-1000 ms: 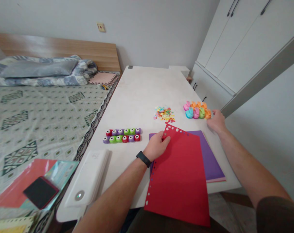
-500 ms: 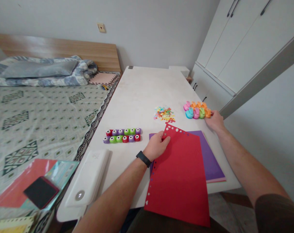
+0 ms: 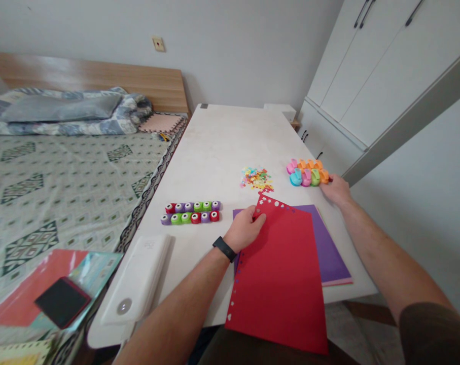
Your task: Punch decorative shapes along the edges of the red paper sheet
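My left hand [image 3: 246,227], with a black band at the wrist, pinches the upper left edge of a red sheet of paper [image 3: 279,274]. Small shapes are punched out along the sheet's top and left edges. It lies over a purple sheet [image 3: 330,253] and hangs past the table's front edge. At the right, my right hand [image 3: 335,190] has its fingers closed beside the rightmost orange craft punch [image 3: 323,176]. A small dark red bit shows at the fingertips, too little to name. Pink, orange, blue and green punches [image 3: 306,175] stand there in two rows.
Colourful paper cutouts [image 3: 256,177] lie in a pile on the white table [image 3: 237,132]. Two rows of small punches [image 3: 191,212] stand left, behind a white device [image 3: 138,279]. A phone [image 3: 62,301] rests on packaged paper on the bed. A cabinet [image 3: 382,66] borders the right.
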A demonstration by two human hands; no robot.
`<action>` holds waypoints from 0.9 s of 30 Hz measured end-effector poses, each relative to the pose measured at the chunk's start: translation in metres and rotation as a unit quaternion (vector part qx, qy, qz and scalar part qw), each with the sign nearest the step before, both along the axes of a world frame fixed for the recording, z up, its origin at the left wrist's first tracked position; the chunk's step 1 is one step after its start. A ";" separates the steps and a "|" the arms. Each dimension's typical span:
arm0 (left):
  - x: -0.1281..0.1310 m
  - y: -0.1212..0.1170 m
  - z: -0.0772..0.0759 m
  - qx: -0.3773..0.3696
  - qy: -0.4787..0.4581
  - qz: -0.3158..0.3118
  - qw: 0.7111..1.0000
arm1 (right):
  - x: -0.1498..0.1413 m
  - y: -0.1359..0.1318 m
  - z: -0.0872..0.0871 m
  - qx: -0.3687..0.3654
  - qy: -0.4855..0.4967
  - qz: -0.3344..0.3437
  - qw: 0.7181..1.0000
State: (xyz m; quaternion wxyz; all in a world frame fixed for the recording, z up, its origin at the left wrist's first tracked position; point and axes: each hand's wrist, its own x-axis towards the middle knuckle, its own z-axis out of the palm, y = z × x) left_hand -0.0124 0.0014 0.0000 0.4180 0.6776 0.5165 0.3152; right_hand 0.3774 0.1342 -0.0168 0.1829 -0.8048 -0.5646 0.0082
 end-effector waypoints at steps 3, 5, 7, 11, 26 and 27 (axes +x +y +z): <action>0.000 0.000 -0.003 0.007 0.004 -0.001 1.000 | 0.000 -0.002 0.001 0.010 0.008 -0.005 1.000; 0.000 0.000 -0.005 0.008 0.005 -0.002 1.000 | -0.001 -0.003 0.003 0.023 0.014 -0.015 1.000; 0.000 0.000 -0.005 0.008 0.007 -0.003 1.000 | -0.002 -0.004 0.004 0.033 0.019 -0.017 0.999; -0.001 -0.001 -0.001 -0.001 -0.002 0.007 1.000 | -0.009 -0.007 0.007 0.055 0.020 -0.010 0.998; -0.002 -0.002 0.002 0.013 0.001 0.007 1.000 | -0.074 -0.041 0.011 0.217 0.045 0.117 0.968; -0.001 -0.001 0.002 0.012 0.005 0.006 1.000 | -0.077 -0.042 0.011 0.225 0.046 0.127 0.965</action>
